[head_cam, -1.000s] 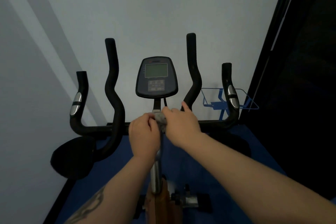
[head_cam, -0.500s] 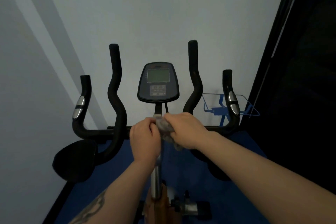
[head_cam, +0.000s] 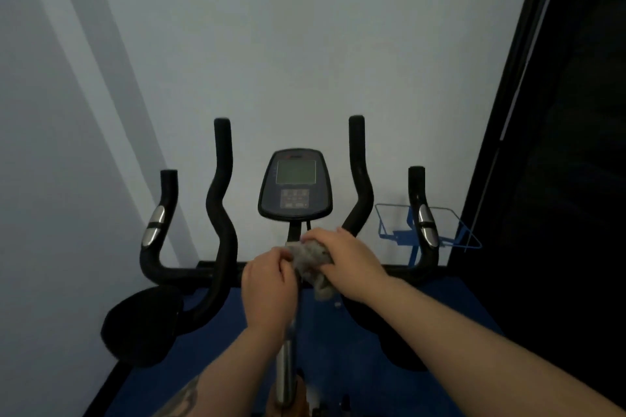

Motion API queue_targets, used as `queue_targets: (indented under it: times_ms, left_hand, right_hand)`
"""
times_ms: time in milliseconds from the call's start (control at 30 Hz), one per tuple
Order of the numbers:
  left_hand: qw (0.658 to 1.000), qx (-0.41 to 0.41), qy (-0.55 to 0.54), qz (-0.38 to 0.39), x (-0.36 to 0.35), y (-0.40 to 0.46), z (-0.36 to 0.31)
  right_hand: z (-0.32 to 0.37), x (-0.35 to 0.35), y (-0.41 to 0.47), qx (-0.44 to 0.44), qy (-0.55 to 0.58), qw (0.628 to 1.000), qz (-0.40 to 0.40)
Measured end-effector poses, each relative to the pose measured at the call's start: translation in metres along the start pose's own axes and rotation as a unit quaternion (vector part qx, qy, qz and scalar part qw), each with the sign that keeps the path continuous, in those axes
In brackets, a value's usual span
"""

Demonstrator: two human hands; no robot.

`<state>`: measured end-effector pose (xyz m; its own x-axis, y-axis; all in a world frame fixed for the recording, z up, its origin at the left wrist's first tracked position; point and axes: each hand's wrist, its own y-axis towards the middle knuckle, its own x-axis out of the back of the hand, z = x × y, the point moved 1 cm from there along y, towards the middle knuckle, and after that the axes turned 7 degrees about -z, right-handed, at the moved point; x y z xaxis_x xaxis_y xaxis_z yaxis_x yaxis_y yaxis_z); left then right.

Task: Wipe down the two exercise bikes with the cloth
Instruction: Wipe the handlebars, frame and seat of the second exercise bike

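My right hand (head_cam: 349, 264) pinches the grey cloth (head_cam: 313, 262) against the middle of the bike's handlebar (head_cam: 189, 272), just below the console (head_cam: 295, 184), and my left hand (head_cam: 269, 284) curls round the stem beside it. To clean well, I judge I should wrap the cloth fully round the bar and drag it outward with firm pressure.

grey cloth (head_cam: 310, 256), black handlebars (head_cam: 220, 213), blue floor (head_cam: 338, 349)

Crumpled grey cloth (head_cam: 310, 256) at black exercise bike (head_cam: 222, 213) handlebar centre, apparently draped over the stem
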<state>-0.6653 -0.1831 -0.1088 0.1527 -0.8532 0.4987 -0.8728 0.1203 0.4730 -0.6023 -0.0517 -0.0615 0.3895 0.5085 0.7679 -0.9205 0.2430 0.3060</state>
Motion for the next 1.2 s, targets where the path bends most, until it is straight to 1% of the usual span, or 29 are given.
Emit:
queue_targets:
  times_ms: [33, 100, 133, 167, 200, 267, 333, 367, 433, 567, 633, 667, 733, 800, 867, 933, 1000, 1067, 1133, 1200]
  left_hand:
    - [1.0, -0.003, 0.008, -0.005, 0.0, 0.0, -0.002]
    - [0.999, -0.002, 0.03, -0.013, -0.001, 0.0, -0.004]
    - [0.999, -0.002, 0.042, -0.014, -0.002, -0.001, -0.005]
    - [0.999, -0.004, 0.049, -0.016, -0.003, -0.001, -0.005]
    - [0.998, -0.007, 0.052, -0.018, -0.002, -0.001, -0.005]
    - [0.999, -0.01, 0.051, -0.017, -0.002, -0.001, -0.004]
    - [0.998, -0.007, 0.054, -0.011, -0.002, -0.001, -0.005]
    - [0.998, -0.007, 0.055, -0.008, -0.003, -0.001, -0.004]
    - [0.998, -0.007, 0.058, -0.001, -0.004, 0.001, -0.003]
    - [0.999, 0.01, 0.049, -0.002, -0.005, 0.001, 0.001]
    - [0.998, 0.006, 0.056, -0.003, -0.005, 0.0, 0.0]
    - [0.998, 0.003, 0.058, -0.004, -0.005, 0.0, 0.0]
    - [0.998, -0.006, 0.058, -0.009, -0.005, 0.0, -0.001]
    - [0.998, -0.012, 0.052, -0.018, -0.003, -0.002, -0.002]
    - [0.999, -0.02, 0.041, -0.03, -0.002, -0.005, -0.002]
    - [0.999, -0.024, 0.036, -0.032, -0.003, -0.006, -0.001]
    - [0.998, -0.026, 0.038, -0.031, -0.003, -0.005, -0.001]
    - [0.998, -0.035, 0.038, -0.03, -0.004, -0.002, 0.001]
    - [0.998, -0.044, 0.035, -0.028, -0.003, -0.002, 0.001]
    - [0.998, -0.041, 0.045, -0.014, -0.002, -0.003, 0.001]
  right_hand:
    - [0.001, 0.005, -0.002, -0.026, 0.062, 0.996, -0.061]
    - [-0.001, 0.017, -0.01, -0.052, 0.128, 0.97, -0.201]
    - [-0.004, 0.02, -0.014, -0.069, 0.152, 0.954, -0.247]
    - [-0.005, 0.021, -0.016, -0.093, 0.173, 0.942, -0.272]
    - [-0.006, 0.018, -0.018, -0.125, 0.188, 0.934, -0.276]
    - [-0.003, 0.005, -0.021, -0.204, 0.196, 0.929, -0.237]
    - [0.004, -0.016, -0.02, -0.255, 0.173, 0.929, -0.205]
    - [0.007, -0.024, -0.017, -0.264, 0.156, 0.928, -0.213]
    - [0.009, -0.03, -0.005, -0.276, 0.146, 0.914, -0.258]
    - [-0.003, -0.02, 0.023, -0.329, 0.229, 0.85, -0.342]
    - [0.0, -0.022, 0.023, -0.339, 0.231, 0.838, -0.36]
    - [0.003, -0.029, 0.017, -0.336, 0.216, 0.841, -0.365]
    - [0.012, -0.048, -0.002, -0.3, 0.176, 0.86, -0.374]
    - [0.017, -0.057, -0.017, -0.262, 0.172, 0.874, -0.371]
    - [0.012, -0.047, -0.003, -0.268, 0.175, 0.876, -0.36]
    - [0.008, -0.029, 0.02, -0.307, 0.188, 0.866, -0.347]
    - [0.009, -0.022, 0.028, -0.321, 0.201, 0.857, -0.349]
    - [0.013, -0.031, 0.014, -0.303, 0.187, 0.869, -0.343]
    - [0.012, -0.035, -0.006, -0.279, 0.199, 0.884, -0.318]
    - [0.006, -0.014, -0.007, -0.274, 0.231, 0.894, -0.268]
